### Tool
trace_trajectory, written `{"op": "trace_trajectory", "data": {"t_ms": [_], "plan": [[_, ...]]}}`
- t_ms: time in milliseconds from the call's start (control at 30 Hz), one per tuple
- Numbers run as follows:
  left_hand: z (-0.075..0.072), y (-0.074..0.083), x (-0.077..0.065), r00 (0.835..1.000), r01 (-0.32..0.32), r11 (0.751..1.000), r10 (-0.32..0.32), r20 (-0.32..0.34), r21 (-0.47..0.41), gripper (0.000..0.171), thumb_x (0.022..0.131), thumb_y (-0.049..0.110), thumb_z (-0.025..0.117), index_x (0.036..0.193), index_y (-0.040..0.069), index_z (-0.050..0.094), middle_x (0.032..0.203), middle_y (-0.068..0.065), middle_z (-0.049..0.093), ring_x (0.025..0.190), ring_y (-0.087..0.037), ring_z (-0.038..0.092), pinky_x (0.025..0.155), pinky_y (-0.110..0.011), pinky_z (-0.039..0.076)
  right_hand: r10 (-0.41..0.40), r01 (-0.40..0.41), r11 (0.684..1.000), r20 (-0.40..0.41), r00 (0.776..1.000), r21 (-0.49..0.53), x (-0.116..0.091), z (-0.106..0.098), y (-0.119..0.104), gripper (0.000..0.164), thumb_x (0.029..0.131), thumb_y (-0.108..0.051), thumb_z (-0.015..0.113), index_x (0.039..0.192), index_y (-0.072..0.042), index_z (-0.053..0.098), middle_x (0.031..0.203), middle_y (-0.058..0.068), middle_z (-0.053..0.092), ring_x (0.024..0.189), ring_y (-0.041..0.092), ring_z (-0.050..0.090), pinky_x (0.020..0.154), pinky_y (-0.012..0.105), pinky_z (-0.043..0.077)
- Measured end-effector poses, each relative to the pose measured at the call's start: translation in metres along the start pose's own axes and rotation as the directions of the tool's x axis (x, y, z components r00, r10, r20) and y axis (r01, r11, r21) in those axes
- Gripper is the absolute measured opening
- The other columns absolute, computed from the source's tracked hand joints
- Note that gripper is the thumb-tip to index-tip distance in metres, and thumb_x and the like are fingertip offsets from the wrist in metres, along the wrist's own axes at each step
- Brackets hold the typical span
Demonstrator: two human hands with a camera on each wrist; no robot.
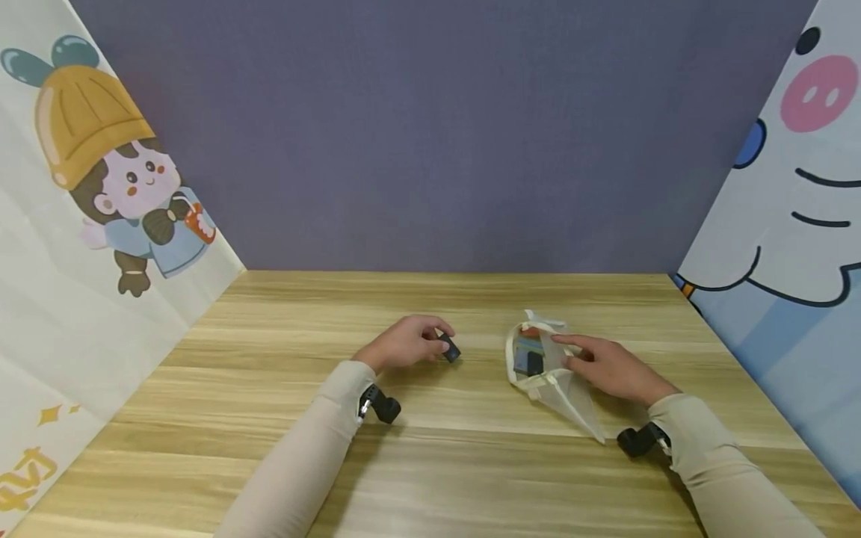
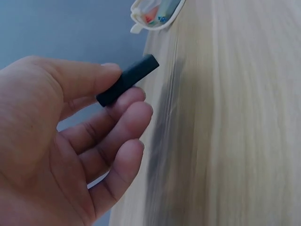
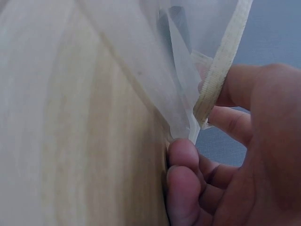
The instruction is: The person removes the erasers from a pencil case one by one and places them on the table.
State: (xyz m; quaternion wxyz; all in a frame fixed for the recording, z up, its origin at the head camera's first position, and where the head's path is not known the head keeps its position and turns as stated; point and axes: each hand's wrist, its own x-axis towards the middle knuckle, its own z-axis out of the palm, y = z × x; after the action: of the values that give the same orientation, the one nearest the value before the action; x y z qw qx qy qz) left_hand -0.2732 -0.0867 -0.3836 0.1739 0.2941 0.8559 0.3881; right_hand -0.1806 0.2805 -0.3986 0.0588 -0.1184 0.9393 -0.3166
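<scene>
My left hand pinches a small flat black block between thumb and fingers, a little to the left of the pouch. What the block is cannot be told. A translucent zip pouch lies on the table with its mouth open toward the left. With thumb and fingers, my right hand grips the pouch's zip edge. Inside the pouch are a blue-grey item, a small black piece and something orange-red, all partly hidden.
The wood-grain table stretches beneath both hands. A dark grey-blue panel stands along its back edge. Cartoon-printed sheets border the left side and the right side.
</scene>
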Motion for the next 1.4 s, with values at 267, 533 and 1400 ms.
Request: {"op": "trace_trajectory", "data": {"t_ms": [267, 533, 1400], "plan": [[-0.006, -0.007, -0.001, 0.999, 0.030, 1.000, -0.030, -0.010, 0.009, 0.027, 0.101, 0.019, 0.062, 0.127, 0.011, 0.067, 0.090, -0.005, 0.066, 0.079, -0.020, 0.065, 0.067, -0.032, 0.050, -0.016, 0.016, 1.000, -0.006, 1.000, -0.001, -0.001, 0.000, -0.001, 0.051, 0.104, -0.034, 0.055, 0.151, -0.014, 0.047, 0.075, 0.002, 0.048, 0.060, 0.016, 0.042, 0.058, 0.032, 0.037], [-0.011, -0.017, 0.001, 0.999, 0.035, 0.999, -0.035, 0.003, 0.019, 0.027, 0.101, 0.016, 0.061, 0.127, 0.009, 0.067, 0.087, -0.005, 0.067, 0.074, -0.018, 0.064, 0.068, -0.031, 0.050, -0.016, 0.016, 1.000, -0.001, 1.000, 0.003, -0.001, 0.000, -0.002, 0.052, 0.104, -0.034, 0.056, 0.151, -0.013, 0.046, 0.077, 0.003, 0.050, 0.063, 0.017, 0.042, 0.061, 0.034, 0.037], [-0.010, -0.020, 0.002, 0.998, 0.061, 0.998, -0.061, -0.035, -0.012, 0.035, 0.100, 0.015, 0.062, 0.133, 0.005, 0.060, 0.095, -0.006, 0.064, 0.074, -0.017, 0.064, 0.067, -0.030, 0.048, -0.010, 0.010, 1.000, 0.003, 1.000, 0.001, 0.001, 0.001, 0.000, 0.050, 0.105, -0.031, 0.054, 0.151, -0.014, 0.047, 0.075, 0.003, 0.049, 0.059, 0.016, 0.041, 0.057, 0.032, 0.036]]}}
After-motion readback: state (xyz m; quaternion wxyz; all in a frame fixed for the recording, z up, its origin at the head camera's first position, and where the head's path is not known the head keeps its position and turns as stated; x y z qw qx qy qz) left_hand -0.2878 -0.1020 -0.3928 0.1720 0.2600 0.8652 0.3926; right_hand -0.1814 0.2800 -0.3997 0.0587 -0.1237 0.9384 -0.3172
